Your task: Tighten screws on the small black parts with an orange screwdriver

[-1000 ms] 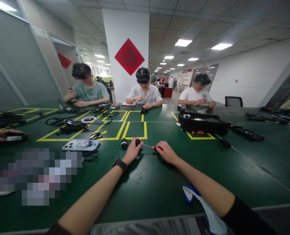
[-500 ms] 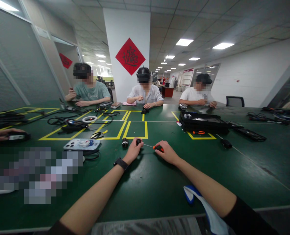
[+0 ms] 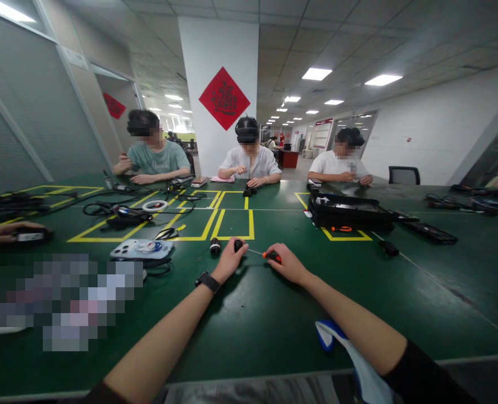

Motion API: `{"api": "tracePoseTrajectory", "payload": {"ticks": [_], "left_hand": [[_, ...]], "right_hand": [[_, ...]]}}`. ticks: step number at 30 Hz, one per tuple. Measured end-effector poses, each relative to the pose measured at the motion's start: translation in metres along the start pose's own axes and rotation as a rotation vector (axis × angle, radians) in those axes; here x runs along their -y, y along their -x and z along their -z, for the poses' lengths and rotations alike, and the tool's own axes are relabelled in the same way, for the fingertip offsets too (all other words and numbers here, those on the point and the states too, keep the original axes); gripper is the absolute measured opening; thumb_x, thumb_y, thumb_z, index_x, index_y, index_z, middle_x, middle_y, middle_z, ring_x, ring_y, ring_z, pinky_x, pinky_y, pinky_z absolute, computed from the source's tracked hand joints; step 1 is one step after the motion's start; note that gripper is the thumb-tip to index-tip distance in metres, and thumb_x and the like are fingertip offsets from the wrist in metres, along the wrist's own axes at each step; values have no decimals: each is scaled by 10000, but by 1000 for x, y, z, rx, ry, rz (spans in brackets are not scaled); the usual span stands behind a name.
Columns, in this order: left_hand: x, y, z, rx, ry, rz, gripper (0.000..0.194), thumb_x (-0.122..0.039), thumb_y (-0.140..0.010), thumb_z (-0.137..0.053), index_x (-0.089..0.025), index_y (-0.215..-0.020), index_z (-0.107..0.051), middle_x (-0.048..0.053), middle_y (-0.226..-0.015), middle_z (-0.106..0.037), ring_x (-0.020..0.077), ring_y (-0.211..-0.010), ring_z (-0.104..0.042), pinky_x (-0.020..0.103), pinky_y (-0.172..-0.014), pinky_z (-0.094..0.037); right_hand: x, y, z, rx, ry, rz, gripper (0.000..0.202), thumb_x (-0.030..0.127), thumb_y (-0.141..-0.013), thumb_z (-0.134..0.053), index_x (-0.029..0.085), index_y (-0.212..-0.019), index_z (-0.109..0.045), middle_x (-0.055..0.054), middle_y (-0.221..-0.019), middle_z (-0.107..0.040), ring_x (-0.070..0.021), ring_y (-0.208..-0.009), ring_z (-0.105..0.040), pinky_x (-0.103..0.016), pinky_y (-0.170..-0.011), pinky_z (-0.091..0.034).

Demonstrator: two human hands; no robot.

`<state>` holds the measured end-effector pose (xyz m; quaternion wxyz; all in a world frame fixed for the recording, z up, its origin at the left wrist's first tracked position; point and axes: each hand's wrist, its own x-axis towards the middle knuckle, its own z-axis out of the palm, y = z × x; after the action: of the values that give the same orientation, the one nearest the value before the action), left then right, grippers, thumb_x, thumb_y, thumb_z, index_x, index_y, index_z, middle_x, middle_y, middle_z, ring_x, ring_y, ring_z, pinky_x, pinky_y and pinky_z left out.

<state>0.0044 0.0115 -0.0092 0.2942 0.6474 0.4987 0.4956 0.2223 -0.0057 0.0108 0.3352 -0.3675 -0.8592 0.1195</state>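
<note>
In the centre, the left hand [image 3: 231,261] pinches one small, rounded black part [image 3: 238,245], half hidden; the right hand [image 3: 288,264] grips one orange-and-black screwdriver [image 3: 266,255]. Left of them is one black-and-white cylinder [image 3: 215,247], details unclear.

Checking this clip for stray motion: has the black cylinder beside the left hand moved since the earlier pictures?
No. Judged by the yellow tape, the black cylinder has kept its place; both drift slightly with the view.

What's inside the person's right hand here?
The right hand holds an orange-and-black screwdriver handle, partly covered by its grip. The thin shaft points toward a black piece in the left hand.
</note>
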Motion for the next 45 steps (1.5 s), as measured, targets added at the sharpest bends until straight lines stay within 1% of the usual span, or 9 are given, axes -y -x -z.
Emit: {"api": "tracePoseTrajectory", "payload": {"ticks": [5,7,10,15,21,29,33,37,45], "left_hand": [[-3,1,1,4,-10,-24,285,-421,-772,-492,-187,-933,-513,8,-841,-565,137,-755,-521,259,-697,-411],[-3,1,1,4,-11,-26,280,-413,-774,-489,-185,-936,-515,11,-844,-566,139,-761,-522,261,-704,-410],[-2,0,1,11,-10,-15,275,-405,-783,-475,-185,-943,-515,11,-828,-566,143,-761,-526,265,-702,-409],[0,0,1,7,-2,1,281,-408,-775,-485,-188,-949,-509,5,-810,-569,143,-759,-530,270,-717,-404],[-4,1,2,22,12,11,271,-416,-808,-430,-187,-938,-493,-6,-745,-561,141,-731,-531,269,-707,-394],[-6,1,1,49,23,-11,243,-397,-829,-394,-189,-926,-474,-4,-752,-546,136,-727,-521,267,-699,-392],[-7,2,1,47,17,-20,247,-400,-828,-393,-189,-922,-479,-4,-752,-544,135,-726,-517,264,-691,-396],[-9,3,2,53,16,-14,258,-404,-800,-439,-190,-932,-494,-1,-779,-552,138,-738,-521,263,-689,-406],[-9,0,2,91,105,29,303,-222,-741,-490,-197,-1043,-480,25,-935,-577,143,-834,-535,271,-749,-414]], "right_hand": [[0,0,-2,2,15,-30,167,206,-787,-559,181,-951,-556,-42,-919,-551,-174,-875,-472,-305,-783,-374],[-2,-1,-3,-1,38,-55,116,218,-830,-497,173,-906,-572,-45,-889,-551,-170,-860,-471,-306,-779,-371],[-6,-2,-4,3,54,-49,162,200,-862,-432,164,-819,-584,-44,-847,-546,-164,-844,-467,-305,-777,-367],[-7,-1,-2,-15,30,10,75,190,-808,-521,170,-856,-576,-39,-863,-548,-167,-852,-465,-301,-779,-365],[-6,-1,-2,-28,5,-7,168,184,-752,-596,181,-913,-548,-32,-894,-554,-169,-847,-473,-292,-760,-371],[-4,-2,-4,38,50,-3,147,270,-810,-551,173,-918,-572,-49,-888,-553,-174,-852,-472,-312,-772,-376],[-3,-2,-3,41,50,0,159,242,-871,-446,164,-848,-583,-52,-863,-543,-167,-852,-471,-317,-790,-372],[-5,-1,-3,17,10,4,101,223,-842,-494,159,-869,-566,-48,-874,-537,-162,-841,-474,-303,-776,-378],[-8,0,-5,-6,-8,-33,123,217,-792,-564,171,-905,-552,-37,-862,-551,-166,-827,-473,-294,-740,-383]]}}
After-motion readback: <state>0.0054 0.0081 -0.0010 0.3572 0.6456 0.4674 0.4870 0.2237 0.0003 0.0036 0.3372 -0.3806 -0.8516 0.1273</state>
